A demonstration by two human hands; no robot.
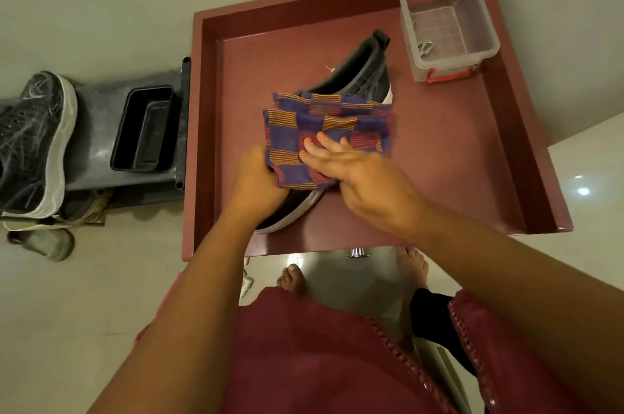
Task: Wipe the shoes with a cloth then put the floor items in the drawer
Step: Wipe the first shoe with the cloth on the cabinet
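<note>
Midway, the right hand presses the cloth flat on a shoe while the left hand apparently grips it; another shoe waits, drawer open.

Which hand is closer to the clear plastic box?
Right. The right hand presses the cloth below the clear plastic box; the left hand is farther left, gripping the cloth's edge.

Head camera, steep downward view, close above drawer.
</note>
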